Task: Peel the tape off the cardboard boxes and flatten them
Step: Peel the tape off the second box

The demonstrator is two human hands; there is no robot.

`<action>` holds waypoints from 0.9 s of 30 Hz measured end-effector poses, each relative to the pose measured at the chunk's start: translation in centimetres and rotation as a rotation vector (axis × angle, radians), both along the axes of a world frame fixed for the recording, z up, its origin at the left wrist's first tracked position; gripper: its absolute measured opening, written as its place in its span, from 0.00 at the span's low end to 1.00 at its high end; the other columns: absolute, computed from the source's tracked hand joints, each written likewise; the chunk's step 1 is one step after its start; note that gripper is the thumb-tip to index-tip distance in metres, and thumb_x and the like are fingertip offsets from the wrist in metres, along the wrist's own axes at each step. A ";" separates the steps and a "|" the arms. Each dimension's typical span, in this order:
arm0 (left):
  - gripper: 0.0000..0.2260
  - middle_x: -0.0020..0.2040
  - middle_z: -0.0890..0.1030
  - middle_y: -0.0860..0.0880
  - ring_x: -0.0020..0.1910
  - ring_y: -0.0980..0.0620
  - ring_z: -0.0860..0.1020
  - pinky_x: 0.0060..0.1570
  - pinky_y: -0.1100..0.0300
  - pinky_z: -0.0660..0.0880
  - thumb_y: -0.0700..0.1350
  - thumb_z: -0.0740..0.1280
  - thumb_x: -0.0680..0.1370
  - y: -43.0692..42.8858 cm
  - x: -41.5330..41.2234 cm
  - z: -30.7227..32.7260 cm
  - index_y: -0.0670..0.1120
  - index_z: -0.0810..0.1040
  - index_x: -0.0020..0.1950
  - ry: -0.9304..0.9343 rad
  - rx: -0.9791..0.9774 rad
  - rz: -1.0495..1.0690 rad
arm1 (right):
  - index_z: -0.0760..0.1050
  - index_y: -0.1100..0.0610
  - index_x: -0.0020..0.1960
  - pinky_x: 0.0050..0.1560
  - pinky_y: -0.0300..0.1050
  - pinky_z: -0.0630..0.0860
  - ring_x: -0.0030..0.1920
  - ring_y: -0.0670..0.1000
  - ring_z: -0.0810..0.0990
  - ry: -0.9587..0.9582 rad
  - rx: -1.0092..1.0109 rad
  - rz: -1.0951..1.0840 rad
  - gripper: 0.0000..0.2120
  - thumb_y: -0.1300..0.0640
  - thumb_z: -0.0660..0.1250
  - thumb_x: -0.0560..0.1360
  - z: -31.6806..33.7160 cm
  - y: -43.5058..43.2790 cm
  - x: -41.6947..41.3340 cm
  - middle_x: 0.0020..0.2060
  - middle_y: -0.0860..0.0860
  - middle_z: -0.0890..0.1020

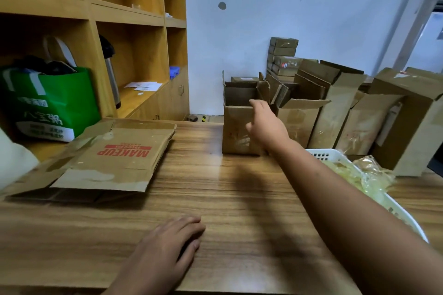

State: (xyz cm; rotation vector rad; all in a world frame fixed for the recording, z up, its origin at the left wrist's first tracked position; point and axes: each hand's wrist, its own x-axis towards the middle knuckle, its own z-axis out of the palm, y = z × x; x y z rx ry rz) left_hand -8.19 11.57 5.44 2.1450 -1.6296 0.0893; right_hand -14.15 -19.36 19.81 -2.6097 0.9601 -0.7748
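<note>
Storeroom: wooden shelving [129, 17], stacked cardboard boxes [282, 55].

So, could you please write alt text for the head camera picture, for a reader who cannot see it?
The right hand reaches toward an open cardboard box standing at the far side of a wooden table, while the left hand rests flat on it. Flattened boxes lie to the left.

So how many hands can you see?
2. The left hand rests flat on the wooden table, near the front; the right hand reaches toward the small open cardboard box at the back.
</note>
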 end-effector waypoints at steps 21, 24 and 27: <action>0.18 0.71 0.67 0.69 0.70 0.71 0.61 0.69 0.70 0.57 0.60 0.56 0.82 0.1 0.0 0.0 0.63 0.71 0.71 0.054 -0.006 0.004 | 0.78 0.45 0.67 0.39 0.43 0.65 0.56 0.52 0.80 0.104 -0.382 0.034 0.16 0.58 0.66 0.81 -1.0 1.6 -2.6 0.60 0.46 0.79; 0.17 0.71 0.68 0.69 0.70 0.71 0.62 0.70 0.68 0.60 0.60 0.55 0.82 0.2 -0.1 0.2 0.63 0.71 0.71 0.061 -0.007 0.001 | 0.77 0.43 0.67 0.41 0.44 0.69 0.58 0.51 0.80 0.093 -0.362 0.093 0.16 0.54 0.67 0.81 -0.9 4.4 -5.1 0.60 0.43 0.79; 0.15 0.69 0.68 0.70 0.69 0.71 0.63 0.69 0.60 0.68 0.58 0.58 0.82 0.8 -0.2 0.9 0.64 0.71 0.70 0.120 -0.056 -0.011 | 0.78 0.41 0.64 0.43 0.46 0.73 0.56 0.50 0.80 0.064 -0.313 0.149 0.13 0.51 0.66 0.81 -0.4 7.6 -8.0 0.58 0.41 0.79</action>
